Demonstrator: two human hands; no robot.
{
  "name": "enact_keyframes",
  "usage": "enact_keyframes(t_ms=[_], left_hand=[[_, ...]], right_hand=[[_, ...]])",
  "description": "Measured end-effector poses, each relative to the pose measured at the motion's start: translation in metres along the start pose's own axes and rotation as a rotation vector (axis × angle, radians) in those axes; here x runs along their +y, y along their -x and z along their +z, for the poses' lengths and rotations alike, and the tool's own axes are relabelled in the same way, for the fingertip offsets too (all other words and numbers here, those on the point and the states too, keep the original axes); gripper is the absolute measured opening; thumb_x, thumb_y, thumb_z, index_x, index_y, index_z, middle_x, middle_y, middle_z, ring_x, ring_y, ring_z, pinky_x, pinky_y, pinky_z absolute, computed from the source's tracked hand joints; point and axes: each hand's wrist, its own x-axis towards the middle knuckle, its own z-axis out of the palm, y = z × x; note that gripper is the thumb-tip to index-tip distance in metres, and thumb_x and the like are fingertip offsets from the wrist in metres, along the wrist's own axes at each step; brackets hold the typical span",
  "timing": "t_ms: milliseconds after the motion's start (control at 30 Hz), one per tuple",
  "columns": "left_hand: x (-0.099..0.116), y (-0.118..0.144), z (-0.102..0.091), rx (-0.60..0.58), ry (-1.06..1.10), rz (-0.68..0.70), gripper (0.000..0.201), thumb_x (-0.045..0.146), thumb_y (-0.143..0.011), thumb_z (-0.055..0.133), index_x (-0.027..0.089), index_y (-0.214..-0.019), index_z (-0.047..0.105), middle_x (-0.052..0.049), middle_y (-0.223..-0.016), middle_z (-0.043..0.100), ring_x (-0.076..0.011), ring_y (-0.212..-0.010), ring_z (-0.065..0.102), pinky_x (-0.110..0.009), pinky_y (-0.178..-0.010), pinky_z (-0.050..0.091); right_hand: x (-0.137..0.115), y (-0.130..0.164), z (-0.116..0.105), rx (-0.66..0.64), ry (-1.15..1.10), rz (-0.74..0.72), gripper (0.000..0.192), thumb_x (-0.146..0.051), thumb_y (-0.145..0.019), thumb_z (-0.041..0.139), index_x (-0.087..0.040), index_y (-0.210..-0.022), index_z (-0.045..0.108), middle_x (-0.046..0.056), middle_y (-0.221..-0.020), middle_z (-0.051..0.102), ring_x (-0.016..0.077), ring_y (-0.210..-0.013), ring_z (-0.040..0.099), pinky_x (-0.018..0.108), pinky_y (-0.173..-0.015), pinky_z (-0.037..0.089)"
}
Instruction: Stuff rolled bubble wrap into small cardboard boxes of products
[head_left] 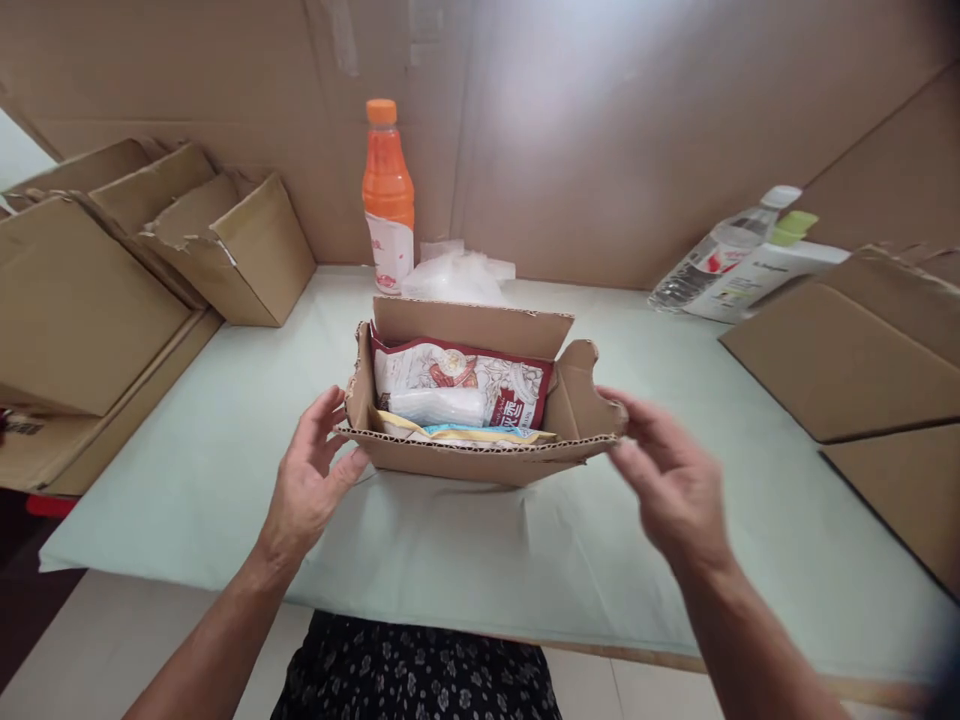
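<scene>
Roughly cut, brown cardboard box (pixel 465 463), packets (pixel 491 375) inside, left fingers (pixel 321 415), right fingers (pixel 646 418) gripping its ends.

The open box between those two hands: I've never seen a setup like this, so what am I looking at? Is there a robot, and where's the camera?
No robot here, just a person's bare left hand and right hand. There is one picture, taken by a camera worn on the person's head and looking forward and down, so the arms reach in from the bottom.

The hands are at opposite ends of the open box and seem to touch it; how firmly they grip, I can't tell. Inside are a red-edged packet, a whitish bundle and a yellow-edged packet.

On the pale green table, behind the box, stands an orange bottle beside some crumpled plastic. A clear bottle leans toward the back right.
</scene>
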Motion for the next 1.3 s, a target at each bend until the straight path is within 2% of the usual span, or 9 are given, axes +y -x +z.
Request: enact_keyframes(t_ms=[100, 300, 433, 600, 700, 867, 1067, 1200, 1300], left_hand=[[-0.006, -0.008, 0.005, -0.084, 0.119, -0.042, 0.077, 0.054, -0.08, 0.076, 0.024, -0.145, 0.048, -0.013, -0.149, 0.054, -0.0319, -0.138, 0.05, -0.042, -0.111, 0.047], [-0.01, -0.02, 0.019, -0.074, 0.2, -0.055, 0.062, 0.053, -0.086, 0.069, 0.023, -0.139, 0.056, -0.009, -0.141, 0.062, -0.0324, -0.141, 0.046, -0.047, -0.117, 0.038], [-0.001, -0.04, 0.059, -0.16, 0.265, -0.025, 0.059, 0.052, -0.085, 0.07, 0.021, -0.135, 0.059, -0.009, -0.138, 0.064, -0.0316, -0.138, 0.048, -0.044, -0.115, 0.04], [0.007, -0.028, 0.101, -0.455, 0.275, -0.023, 0.062, 0.049, -0.084, 0.073, 0.022, -0.137, 0.058, -0.009, -0.144, 0.059, -0.0332, -0.135, 0.053, -0.044, -0.112, 0.045], [0.003, -0.011, 0.09, -0.507, 0.225, -0.012, 0.057, 0.044, -0.086, 0.072, 0.022, -0.137, 0.059, -0.01, -0.147, 0.057, -0.0341, -0.139, 0.05, -0.045, -0.115, 0.042], [-0.002, -0.032, 0.058, -0.312, 0.182, 0.026, 0.061, 0.051, -0.083, 0.072, 0.019, -0.134, 0.06, -0.011, -0.134, 0.066, -0.0345, -0.134, 0.053, -0.046, -0.112, 0.043], [-0.011, -0.067, 0.072, -0.314, 0.243, -0.022, 0.06, 0.053, -0.079, 0.074, 0.02, -0.128, 0.063, -0.009, -0.135, 0.066, -0.0334, -0.133, 0.052, -0.044, -0.111, 0.042], [-0.026, -0.059, 0.076, -0.316, 0.234, -0.047, 0.055, 0.049, -0.081, 0.074, 0.021, -0.128, 0.063, -0.008, -0.136, 0.065, -0.0311, -0.133, 0.052, -0.04, -0.111, 0.041], [-0.038, -0.048, 0.068, -0.293, 0.176, -0.14, 0.053, 0.049, -0.083, 0.073, 0.022, -0.128, 0.063, -0.007, -0.134, 0.065, -0.0312, -0.133, 0.052, -0.038, -0.109, 0.042]], right_hand=[[0.016, 0.016, 0.027, -0.199, -0.068, 0.065, 0.069, -0.061, -0.087, 0.064, -0.021, -0.142, 0.054, 0.014, -0.141, 0.061, 0.033, -0.126, 0.058, 0.05, -0.106, 0.048], [0.001, -0.005, 0.052, -0.218, -0.116, 0.07, 0.07, -0.064, -0.086, 0.064, -0.02, -0.139, 0.054, 0.014, -0.136, 0.063, 0.0327, -0.123, 0.059, 0.048, -0.103, 0.049], [0.013, -0.002, 0.025, -0.098, -0.088, 0.133, 0.066, -0.064, -0.083, 0.067, -0.018, -0.13, 0.059, 0.013, -0.123, 0.069, 0.0309, -0.11, 0.065, 0.046, -0.095, 0.053], [0.036, 0.047, -0.025, 0.186, 0.032, 0.181, 0.058, -0.058, -0.085, 0.067, -0.018, -0.127, 0.061, 0.013, -0.122, 0.069, 0.0337, -0.116, 0.063, 0.052, -0.102, 0.049], [0.035, 0.071, -0.028, 0.146, 0.037, 0.161, 0.051, -0.053, -0.088, 0.066, -0.019, -0.126, 0.063, 0.015, -0.125, 0.068, 0.0352, -0.119, 0.062, 0.053, -0.103, 0.048], [0.019, 0.051, 0.007, 0.033, 0.003, 0.091, 0.066, -0.055, -0.081, 0.073, -0.02, -0.134, 0.057, 0.016, -0.132, 0.064, 0.0361, -0.125, 0.058, 0.054, -0.107, 0.046], [0.023, 0.038, -0.002, -0.076, 0.077, 0.068, 0.081, -0.051, -0.082, 0.075, -0.025, -0.151, 0.041, 0.015, -0.151, 0.051, 0.0336, -0.136, 0.05, 0.052, -0.109, 0.045], [0.045, 0.042, -0.017, -0.116, 0.027, 0.099, 0.11, -0.06, -0.073, 0.08, -0.03, -0.16, 0.021, 0.014, -0.164, 0.03, 0.036, -0.148, 0.035, 0.056, -0.115, 0.038], [0.054, 0.031, -0.01, -0.162, -0.065, 0.113, 0.131, -0.07, -0.062, 0.083, -0.029, -0.163, 0.01, 0.014, -0.168, 0.022, 0.038, -0.151, 0.028, 0.058, -0.119, 0.033]])
